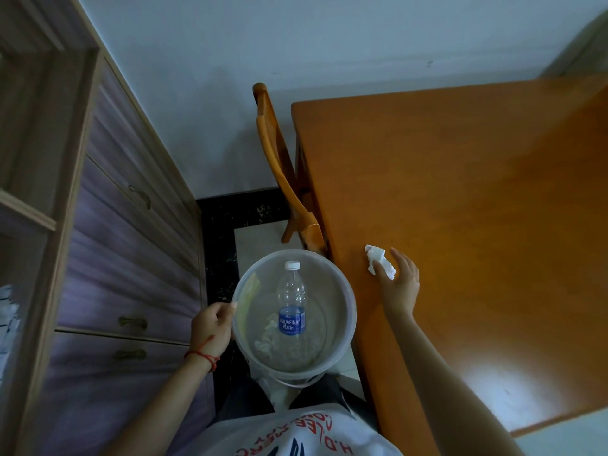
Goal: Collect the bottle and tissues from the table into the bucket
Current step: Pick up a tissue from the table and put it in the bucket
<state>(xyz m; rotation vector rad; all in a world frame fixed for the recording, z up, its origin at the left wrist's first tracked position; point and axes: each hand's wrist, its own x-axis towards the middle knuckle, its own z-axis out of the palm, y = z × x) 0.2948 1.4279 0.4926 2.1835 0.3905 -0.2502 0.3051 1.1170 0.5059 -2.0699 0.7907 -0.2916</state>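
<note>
A translucent white bucket (345,291) hangs beside the table's left edge, and my left hand (210,327) grips its left rim. Inside it lies a clear plastic bottle (291,301) with a blue label and white cap, next to a crumpled tissue (267,337) on the bucket's bottom. Another crumpled white tissue (378,258) lies on the orange wooden table (477,192) near its left edge. My right hand (399,284) reaches over the table and pinches this tissue between thumb and fingers.
A wooden chair (279,166) is tucked against the table's left side, just beyond the bucket. A purple-fronted cabinet with drawers (125,258) fills the left. Tiled floor shows between the cabinet and the table.
</note>
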